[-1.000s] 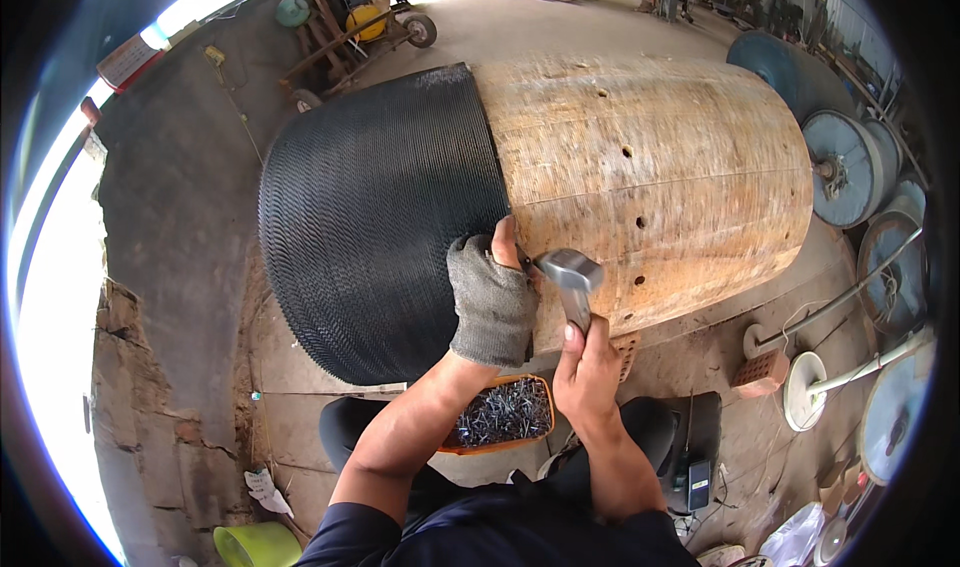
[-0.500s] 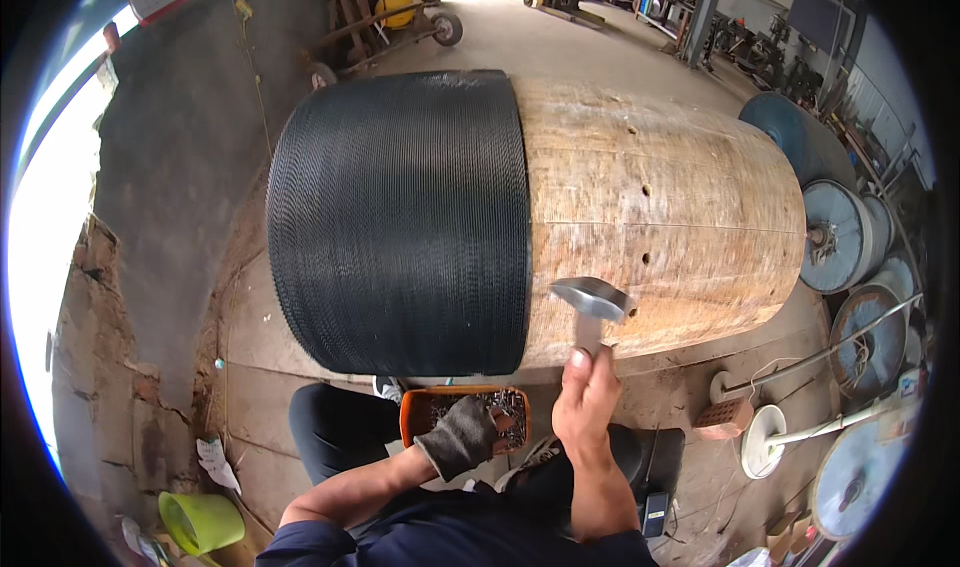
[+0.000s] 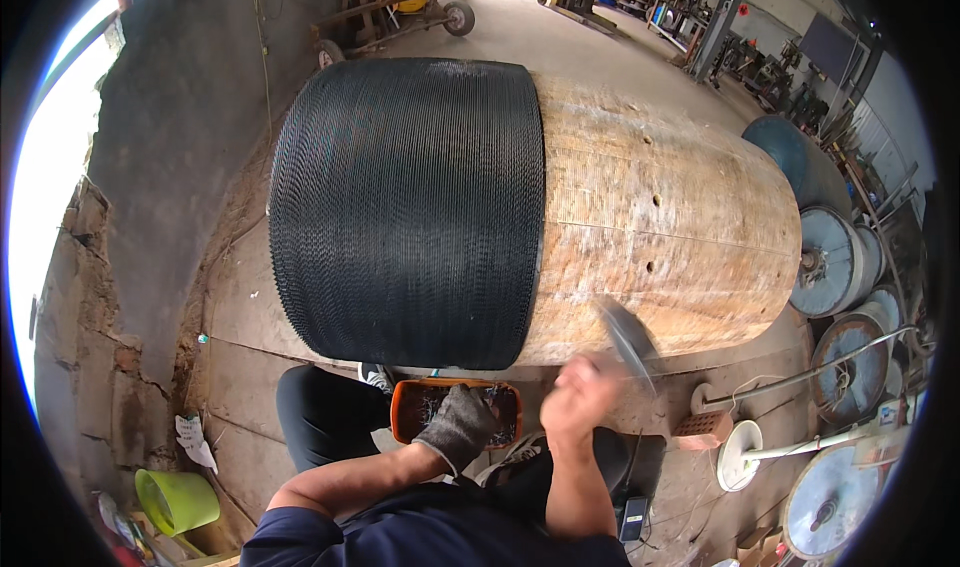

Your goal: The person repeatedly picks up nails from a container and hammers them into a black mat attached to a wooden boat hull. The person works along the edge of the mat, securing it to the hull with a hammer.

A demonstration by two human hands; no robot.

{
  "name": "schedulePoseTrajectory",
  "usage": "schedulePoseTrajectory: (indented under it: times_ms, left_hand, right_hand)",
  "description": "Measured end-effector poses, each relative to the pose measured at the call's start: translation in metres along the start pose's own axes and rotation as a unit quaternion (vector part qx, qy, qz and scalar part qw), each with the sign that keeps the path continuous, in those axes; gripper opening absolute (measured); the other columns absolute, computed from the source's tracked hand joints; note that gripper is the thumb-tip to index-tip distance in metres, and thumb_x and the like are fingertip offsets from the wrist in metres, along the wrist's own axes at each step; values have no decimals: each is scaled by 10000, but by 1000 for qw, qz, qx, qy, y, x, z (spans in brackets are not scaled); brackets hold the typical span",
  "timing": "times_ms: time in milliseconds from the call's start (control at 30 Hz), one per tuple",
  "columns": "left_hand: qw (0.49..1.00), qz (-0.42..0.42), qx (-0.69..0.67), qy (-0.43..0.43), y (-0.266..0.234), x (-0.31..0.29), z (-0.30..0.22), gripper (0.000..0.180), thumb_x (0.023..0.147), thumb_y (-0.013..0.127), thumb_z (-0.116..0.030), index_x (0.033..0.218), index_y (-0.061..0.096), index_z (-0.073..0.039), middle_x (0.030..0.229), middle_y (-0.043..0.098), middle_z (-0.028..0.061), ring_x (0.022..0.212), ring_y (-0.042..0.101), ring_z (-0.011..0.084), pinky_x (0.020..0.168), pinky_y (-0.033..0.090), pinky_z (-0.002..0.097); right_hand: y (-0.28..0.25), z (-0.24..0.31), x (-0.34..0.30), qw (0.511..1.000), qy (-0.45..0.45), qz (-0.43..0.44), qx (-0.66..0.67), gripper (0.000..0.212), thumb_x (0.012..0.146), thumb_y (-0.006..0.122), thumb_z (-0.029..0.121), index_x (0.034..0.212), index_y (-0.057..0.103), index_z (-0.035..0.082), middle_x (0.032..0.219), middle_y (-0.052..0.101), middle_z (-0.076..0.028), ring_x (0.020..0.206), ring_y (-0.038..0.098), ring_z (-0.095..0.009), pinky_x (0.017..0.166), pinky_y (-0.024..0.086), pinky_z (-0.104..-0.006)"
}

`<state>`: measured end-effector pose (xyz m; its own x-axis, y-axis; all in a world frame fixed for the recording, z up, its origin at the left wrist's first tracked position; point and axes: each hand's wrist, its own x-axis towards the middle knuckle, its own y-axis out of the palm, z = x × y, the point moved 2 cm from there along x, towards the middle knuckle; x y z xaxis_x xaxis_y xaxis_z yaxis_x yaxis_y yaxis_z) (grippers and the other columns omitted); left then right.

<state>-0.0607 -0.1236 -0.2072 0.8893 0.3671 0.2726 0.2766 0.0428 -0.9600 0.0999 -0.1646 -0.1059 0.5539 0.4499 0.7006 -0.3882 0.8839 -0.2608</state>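
In my bare right hand (image 3: 578, 395) is a hammer (image 3: 628, 339), gripped by its handle and blurred by motion. Its metal head tilts near the lower front of a large wooden drum (image 3: 690, 207). My left hand (image 3: 460, 425) wears a grey work glove and reaches into an orange tray (image 3: 398, 412) between my legs. Small dark metal pieces, looking like nails, lie inside that tray. The gloved fingers are curled, their tips hidden among the contents. Black, finely ridged material (image 3: 410, 207) wraps the drum's left part; bare wood with a few holes shows on the right.
A brick (image 3: 703, 429) and a white round base with a pole (image 3: 738, 455) stand on the floor to the right. Several metal drums (image 3: 828, 252) line the right side. A green bucket (image 3: 178, 500) sits at lower left, by a dark wall (image 3: 185, 167).
My right hand has lowered slightly, and the hammer head has swung right and down, turning more upright. My left hand stays at the tray, fingers deeper in. The whole view has shifted a little.
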Motion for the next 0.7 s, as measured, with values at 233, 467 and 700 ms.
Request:
schedulePoseTrajectory:
  times_ms: [233,467,700]
  left_hand:
    - [997,70,-17,-17,-15,5,1,206,881,569,-173,806,654,-1,710,614,190,675,608,361,598,444,491]
    - [996,8,-22,-89,-10,6,8,265,936,556,-197,790,648,5,734,619,204,668,606,378,579,442,521]
    - [993,43,-65,-84,-10,0,13,279,945,567,-217,824,652,20,772,627,201,686,620,362,599,456,516]
  right_hand:
    - [-6,-6,-13,976,-103,-117,154,242,1097,401,220,1079,427,-20,783,525,-99,609,495,-125,501,405,-242]
    - [-4,-9,-15,995,88,49,0,258,1072,487,252,1035,514,-2,697,550,-51,568,528,-142,500,422,-289]
    - [10,1,-1,963,116,144,-196,293,1072,468,289,1003,479,5,665,566,-190,559,565,-378,523,439,-440]
